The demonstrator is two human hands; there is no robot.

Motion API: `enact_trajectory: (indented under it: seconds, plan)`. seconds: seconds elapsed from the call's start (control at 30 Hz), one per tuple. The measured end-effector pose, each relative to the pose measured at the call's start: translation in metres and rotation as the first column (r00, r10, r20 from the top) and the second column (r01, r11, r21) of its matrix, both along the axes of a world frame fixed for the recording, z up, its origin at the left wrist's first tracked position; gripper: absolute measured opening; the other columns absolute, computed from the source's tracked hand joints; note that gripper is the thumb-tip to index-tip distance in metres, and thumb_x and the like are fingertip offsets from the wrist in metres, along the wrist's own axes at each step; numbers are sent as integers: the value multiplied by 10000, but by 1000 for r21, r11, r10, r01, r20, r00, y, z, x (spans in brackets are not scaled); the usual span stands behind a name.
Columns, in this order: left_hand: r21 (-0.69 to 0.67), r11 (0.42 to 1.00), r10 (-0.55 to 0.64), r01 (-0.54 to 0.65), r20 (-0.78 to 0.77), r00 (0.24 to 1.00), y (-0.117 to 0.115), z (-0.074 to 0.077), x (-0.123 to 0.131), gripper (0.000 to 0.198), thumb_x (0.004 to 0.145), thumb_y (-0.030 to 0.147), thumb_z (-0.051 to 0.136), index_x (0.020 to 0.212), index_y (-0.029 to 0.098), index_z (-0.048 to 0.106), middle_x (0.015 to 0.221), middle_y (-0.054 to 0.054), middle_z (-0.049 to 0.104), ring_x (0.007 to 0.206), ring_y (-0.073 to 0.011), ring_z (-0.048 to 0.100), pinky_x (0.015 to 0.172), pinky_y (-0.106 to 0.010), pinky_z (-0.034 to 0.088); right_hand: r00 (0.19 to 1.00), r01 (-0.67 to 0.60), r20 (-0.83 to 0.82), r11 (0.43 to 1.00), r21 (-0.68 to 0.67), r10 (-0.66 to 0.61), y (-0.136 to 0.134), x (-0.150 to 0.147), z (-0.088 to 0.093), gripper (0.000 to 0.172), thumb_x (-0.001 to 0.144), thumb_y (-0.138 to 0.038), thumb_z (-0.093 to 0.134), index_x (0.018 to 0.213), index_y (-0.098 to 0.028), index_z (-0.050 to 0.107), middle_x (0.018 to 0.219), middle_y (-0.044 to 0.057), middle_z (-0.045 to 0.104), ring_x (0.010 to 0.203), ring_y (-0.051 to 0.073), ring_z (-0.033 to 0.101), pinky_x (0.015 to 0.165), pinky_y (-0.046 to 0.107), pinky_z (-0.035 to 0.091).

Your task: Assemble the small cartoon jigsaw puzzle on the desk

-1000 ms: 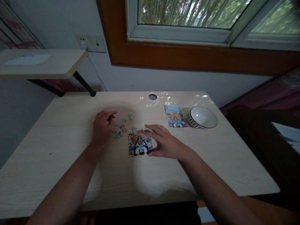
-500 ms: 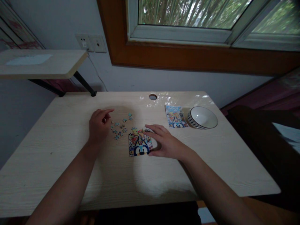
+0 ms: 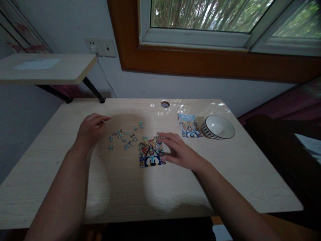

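My left hand [image 3: 90, 131] is over the left part of the table, just left of the loose jigsaw pieces [image 3: 126, 141]. Its index finger points right and stands apart from the thumb; the other fingers are partly hidden, and I see nothing held. A partly assembled jigsaw puzzle [image 3: 151, 154] with a blue cartoon dog face lies flat in the middle, its top edge uneven. My right hand [image 3: 179, 150] rests at the puzzle's right edge, fingers spread, fingertips touching or just over it.
A picture sheet [image 3: 190, 125] with the same dog face lies at the back right, beside a white bowl [image 3: 218, 127] with dark stripes. A raised shelf [image 3: 75, 73] stands at the back left. The table has a round cable hole [image 3: 165, 104] near its back edge.
My left hand has moved left, away from the loose pieces, uncovering more of them, which now show spread further left. My right hand has stayed at the puzzle's right edge.
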State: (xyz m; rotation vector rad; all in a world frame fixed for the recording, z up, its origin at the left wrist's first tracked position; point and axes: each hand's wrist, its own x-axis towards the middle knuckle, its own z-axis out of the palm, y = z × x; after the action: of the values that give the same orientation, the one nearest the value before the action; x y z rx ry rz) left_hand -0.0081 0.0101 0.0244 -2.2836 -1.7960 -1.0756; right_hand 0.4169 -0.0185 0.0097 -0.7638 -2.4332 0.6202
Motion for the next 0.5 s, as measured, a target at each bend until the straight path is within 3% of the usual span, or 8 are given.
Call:
enact_trajectory:
  seconds: [0.13,0.23,0.37,0.5]
  plan:
    - [-209,964,-180,162,-71,981,4,-11,-15,269,904,368,584,1038,267,795,1051,-72,760,992,-268,681,973,-451,520,969,187,-170,982,29,-180,3,6,2,399,1030,-335,621,1427,-308,584,1371,95,666,1271,282,614,1102,532,501]
    - [-315,925,-251,213,-86,964,5,-15,-17,313,909,491,599,1013,280,804,1032,-79,760,990,-270,666,983,-456,506,872,421,-289,907,29,-395,5,15,3,248,1033,-330,589,1251,-262,687,1159,97,726,1075,271,676,971,493,561]
    - [-358,904,-273,233,-64,960,5,-16,-17,326,909,531,617,985,277,807,1020,-81,741,972,-255,656,969,-444,508,657,635,-445,765,-108,-608,8,23,-2,251,1018,-388,594,1195,-252,709,1094,80,707,982,248,686,875,444,591]
    - [-363,894,-295,263,-34,955,6,-16,-17,273,906,511,644,934,292,806,959,-65,721,918,-238,657,939,-418,529,533,688,-526,701,-187,-663,11,27,-10,269,1021,-414,569,1215,-272,689,1097,64,688,948,228,677,829,415,604]
